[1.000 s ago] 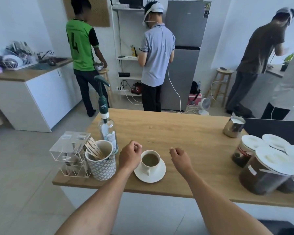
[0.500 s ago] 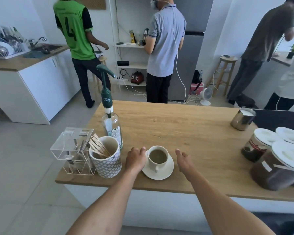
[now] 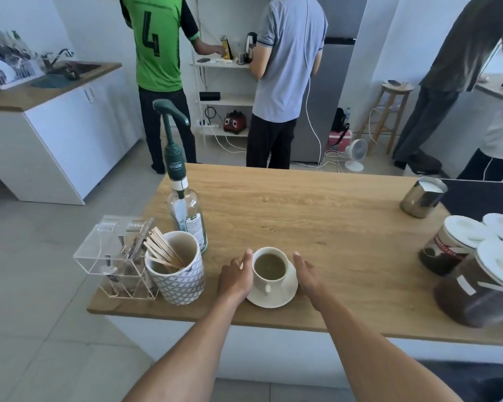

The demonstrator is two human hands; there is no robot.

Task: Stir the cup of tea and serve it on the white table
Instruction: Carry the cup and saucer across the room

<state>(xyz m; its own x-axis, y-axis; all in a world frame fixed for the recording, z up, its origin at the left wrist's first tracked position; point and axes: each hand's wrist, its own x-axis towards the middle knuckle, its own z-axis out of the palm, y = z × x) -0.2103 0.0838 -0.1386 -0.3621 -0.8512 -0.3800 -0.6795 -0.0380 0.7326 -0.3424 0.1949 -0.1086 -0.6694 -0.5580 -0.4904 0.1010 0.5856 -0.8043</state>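
Cup of tea on saucer, near worktop's front edge, toward its left end. Left hand against saucer's left rim, fingers loosely extended, thumb by cup. Right hand at right rim, fingers straight, not clasping. Patterned mug of sticks just left.

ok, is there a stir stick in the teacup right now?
No, the teacup holds only tea; the wooden stir sticks stand in the patterned cup to its left.
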